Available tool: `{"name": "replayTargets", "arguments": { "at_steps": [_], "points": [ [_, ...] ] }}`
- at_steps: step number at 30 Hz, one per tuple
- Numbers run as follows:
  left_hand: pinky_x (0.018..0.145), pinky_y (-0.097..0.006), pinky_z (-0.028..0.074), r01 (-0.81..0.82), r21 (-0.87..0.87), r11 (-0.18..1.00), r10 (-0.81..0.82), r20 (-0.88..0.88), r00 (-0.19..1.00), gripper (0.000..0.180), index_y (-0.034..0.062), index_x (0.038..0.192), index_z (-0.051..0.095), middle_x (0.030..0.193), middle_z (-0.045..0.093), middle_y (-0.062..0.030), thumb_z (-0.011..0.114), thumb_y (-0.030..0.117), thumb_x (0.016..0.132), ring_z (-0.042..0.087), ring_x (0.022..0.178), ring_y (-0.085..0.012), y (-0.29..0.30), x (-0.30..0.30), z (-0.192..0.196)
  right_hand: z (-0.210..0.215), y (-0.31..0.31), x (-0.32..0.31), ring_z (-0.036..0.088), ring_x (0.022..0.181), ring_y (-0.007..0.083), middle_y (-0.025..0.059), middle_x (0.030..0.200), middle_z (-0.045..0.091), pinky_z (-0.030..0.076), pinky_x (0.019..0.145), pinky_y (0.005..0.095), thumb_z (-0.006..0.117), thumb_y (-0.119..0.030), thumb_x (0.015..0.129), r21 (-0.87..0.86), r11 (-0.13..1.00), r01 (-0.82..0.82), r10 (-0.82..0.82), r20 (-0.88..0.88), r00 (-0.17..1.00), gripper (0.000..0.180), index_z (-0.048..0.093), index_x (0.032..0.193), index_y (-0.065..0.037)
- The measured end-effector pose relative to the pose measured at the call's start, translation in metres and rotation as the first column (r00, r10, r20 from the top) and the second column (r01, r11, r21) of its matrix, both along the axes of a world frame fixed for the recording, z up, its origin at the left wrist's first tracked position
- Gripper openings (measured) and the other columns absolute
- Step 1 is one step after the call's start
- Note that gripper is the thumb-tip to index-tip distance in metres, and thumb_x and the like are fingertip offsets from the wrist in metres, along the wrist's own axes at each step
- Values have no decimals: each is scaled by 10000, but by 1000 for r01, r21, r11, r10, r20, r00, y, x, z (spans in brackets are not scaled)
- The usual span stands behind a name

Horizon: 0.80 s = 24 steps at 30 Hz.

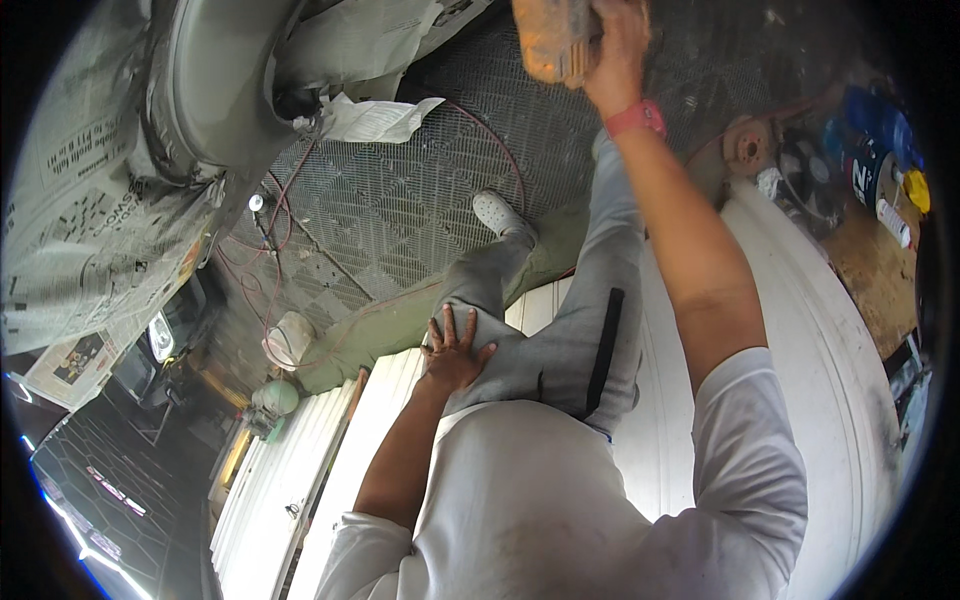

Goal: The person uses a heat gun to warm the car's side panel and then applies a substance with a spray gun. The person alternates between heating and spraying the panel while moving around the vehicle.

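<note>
My left hand [457,358] lies flat on the thigh of my grey trousers [500,362], its fingers spread and nothing in it. Stretched far ahead at the top edge, my right hand [618,62] grips a worn orange, block-shaped thing [553,42]. Motion blurs that thing and the frame cuts it off, so its exact kind cannot be made out. A red band [637,118] circles my right wrist. Below the hand is dark patterned floor matting [470,130].
At the left stands a grey vehicle body panel [215,80] masked with newspaper [70,200]. A red hose [290,190] with a gauge fitting [257,203] trails over the floor. A white container [288,340] sits near it. On the right are a rusty brake disc [747,146] and several bottles.
</note>
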<state>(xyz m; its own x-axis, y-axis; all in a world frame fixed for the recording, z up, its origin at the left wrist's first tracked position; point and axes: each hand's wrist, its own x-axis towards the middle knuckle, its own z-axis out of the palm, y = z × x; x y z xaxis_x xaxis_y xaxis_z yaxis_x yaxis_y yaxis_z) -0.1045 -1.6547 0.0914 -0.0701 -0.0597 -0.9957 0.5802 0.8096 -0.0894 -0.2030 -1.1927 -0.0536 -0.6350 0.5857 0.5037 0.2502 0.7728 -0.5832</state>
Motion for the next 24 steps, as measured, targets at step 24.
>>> {"name": "replayTargets", "arguments": {
  "at_steps": [24],
  "points": [
    [1190, -730, 212, -177, 0, 984, 177, -15, 984, 896, 316, 1686, 22, 1747, -139, -126, 373, 756, 988, -47, 1587, -479, -12, 16, 12, 71, -245, -40, 566, 1294, 273, 56, 1260, 655, 342, 1131, 504, 685, -108, 865, -366, 678, -638, 734, 289, 615, 453, 622, 1307, -184]
  ]
}}
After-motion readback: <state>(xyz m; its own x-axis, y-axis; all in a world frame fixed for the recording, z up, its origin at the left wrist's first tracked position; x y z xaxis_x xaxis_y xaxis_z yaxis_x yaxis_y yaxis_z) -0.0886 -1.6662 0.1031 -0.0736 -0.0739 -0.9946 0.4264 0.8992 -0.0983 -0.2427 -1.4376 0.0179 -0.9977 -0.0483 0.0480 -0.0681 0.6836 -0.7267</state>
